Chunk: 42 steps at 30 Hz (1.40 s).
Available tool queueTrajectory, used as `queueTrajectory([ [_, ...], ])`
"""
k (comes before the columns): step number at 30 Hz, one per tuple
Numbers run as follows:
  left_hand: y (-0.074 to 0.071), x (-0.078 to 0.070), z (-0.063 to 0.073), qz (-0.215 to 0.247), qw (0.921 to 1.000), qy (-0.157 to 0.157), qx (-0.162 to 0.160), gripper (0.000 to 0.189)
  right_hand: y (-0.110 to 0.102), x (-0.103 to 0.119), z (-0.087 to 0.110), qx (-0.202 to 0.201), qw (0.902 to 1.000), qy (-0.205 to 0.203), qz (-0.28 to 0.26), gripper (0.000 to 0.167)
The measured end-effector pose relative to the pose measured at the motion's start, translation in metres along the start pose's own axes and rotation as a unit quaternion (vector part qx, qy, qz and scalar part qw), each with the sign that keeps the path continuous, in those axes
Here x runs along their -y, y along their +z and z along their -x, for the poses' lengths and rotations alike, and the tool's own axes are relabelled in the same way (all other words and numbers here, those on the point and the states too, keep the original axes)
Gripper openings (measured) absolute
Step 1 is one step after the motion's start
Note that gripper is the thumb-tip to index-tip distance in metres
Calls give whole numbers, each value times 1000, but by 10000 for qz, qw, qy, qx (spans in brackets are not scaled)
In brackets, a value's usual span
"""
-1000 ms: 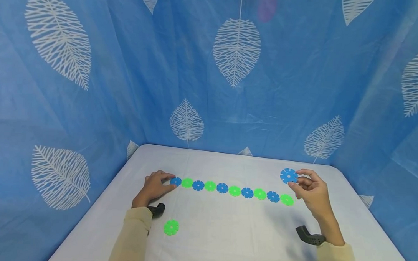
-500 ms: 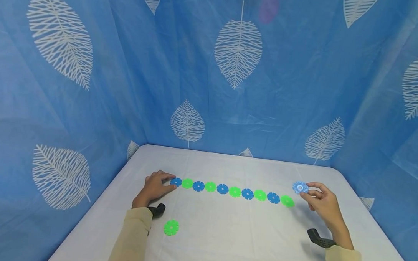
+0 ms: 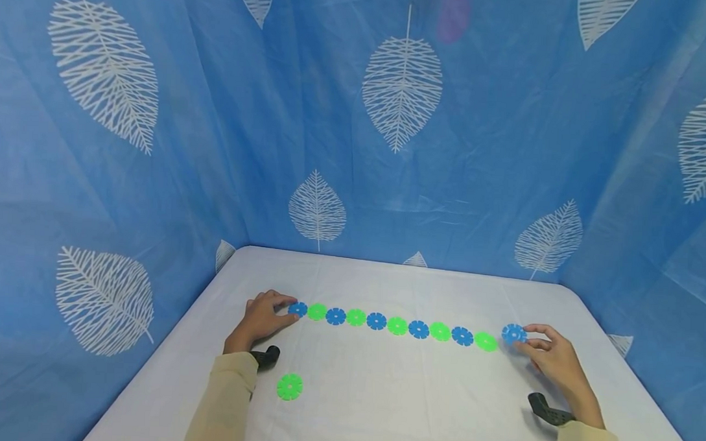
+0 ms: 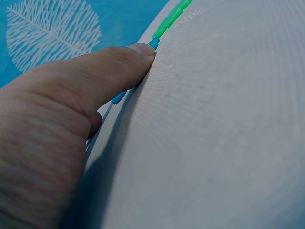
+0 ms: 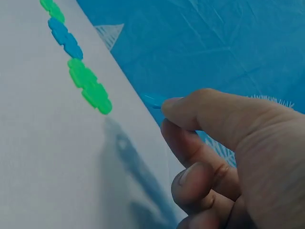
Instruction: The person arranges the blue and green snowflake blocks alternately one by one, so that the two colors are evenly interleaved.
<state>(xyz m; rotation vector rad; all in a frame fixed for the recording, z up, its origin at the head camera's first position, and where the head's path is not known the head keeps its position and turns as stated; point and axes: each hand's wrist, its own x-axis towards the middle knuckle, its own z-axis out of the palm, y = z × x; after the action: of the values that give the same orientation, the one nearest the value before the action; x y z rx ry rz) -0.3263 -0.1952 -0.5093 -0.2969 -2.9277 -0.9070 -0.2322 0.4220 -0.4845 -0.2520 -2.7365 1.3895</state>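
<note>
A row of blue and green notched interlocking discs, alternating in color, runs across the white table. At its left end my left hand (image 3: 264,321) rests low and pinches the edges of the end blue disc (image 3: 298,310); the left wrist view shows the thumb (image 4: 128,59) against it. My right hand (image 3: 558,364) pinches another blue disc (image 3: 514,334) between thumb and fingers, just right of the row's last green disc (image 3: 486,342). In the right wrist view this held blue disc (image 5: 153,101) appears nearly edge-on, raised above its shadow on the table.
A loose green disc (image 3: 290,387) lies nearer the front, to the right of my left forearm. Blue leaf-print cloth (image 3: 354,181) hangs behind the table (image 3: 381,403) and at both sides. Black wrist mounts (image 3: 551,409) sit on both wrists.
My right hand has moved right and lowered the blue disc from above the row's right end to beside it. The left hand stays on the end disc.
</note>
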Motion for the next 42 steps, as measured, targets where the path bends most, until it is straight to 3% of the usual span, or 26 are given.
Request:
queueTrajectory([
  [8, 1, -2, 1, 54, 10000, -70, 3, 44, 5, -6, 0, 43, 9994, 18, 356, 58],
  [20, 2, -1, -1, 27, 9999, -112, 25, 45, 7, -11, 1, -149, 9882, -157, 1518, 61],
  [26, 1, 0, -1, -22, 10000, -73, 41, 46, 8, -10, 1, -286, 9881, -152, 1506, 60],
  [42, -1, 0, 2, 96, 9999, -52, 35, 46, 8, -6, 2, -45, 9857, 17, 1683, 56],
])
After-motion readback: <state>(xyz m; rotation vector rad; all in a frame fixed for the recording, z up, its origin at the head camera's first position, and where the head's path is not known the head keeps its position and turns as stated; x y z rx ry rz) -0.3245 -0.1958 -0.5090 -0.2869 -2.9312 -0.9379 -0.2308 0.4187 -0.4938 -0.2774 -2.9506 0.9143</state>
